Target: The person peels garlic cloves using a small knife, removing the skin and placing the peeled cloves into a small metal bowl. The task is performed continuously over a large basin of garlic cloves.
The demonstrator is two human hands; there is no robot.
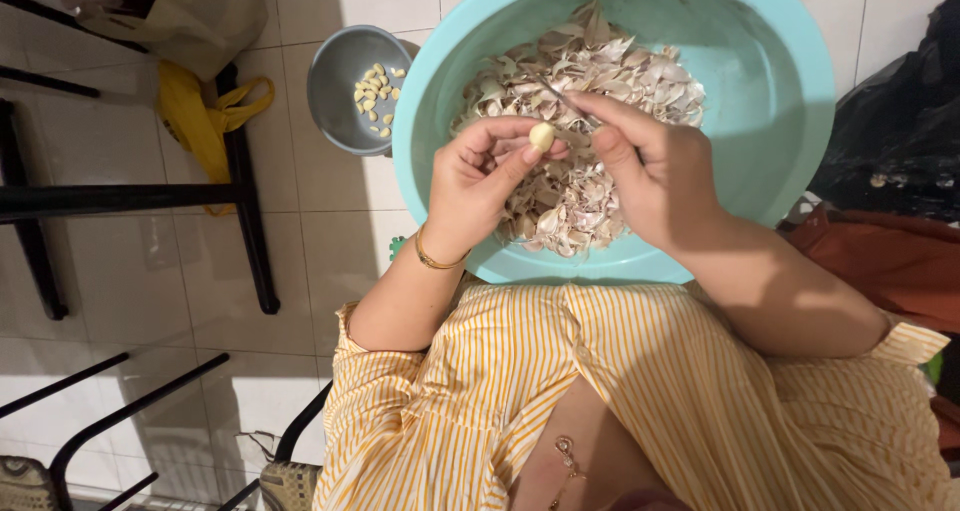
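Note:
My left hand (482, 176) pinches a pale peeled garlic clove (541, 136) between thumb and fingertips, above a large turquoise basin (790, 121). Inside the basin lies a heap of papery garlic skins (600, 66). My right hand (655, 166) sits close beside the clove and grips a small knife (560, 96), whose thin blade points up and left over the skins. A gold bangle circles my left wrist.
A small grey bowl (340, 101) with several peeled cloves stands on the tiled floor left of the basin. Black metal furniture legs (245, 196) and a yellow bag (200, 121) are at the left. A black bag (895, 121) and orange cloth (890, 256) lie at the right.

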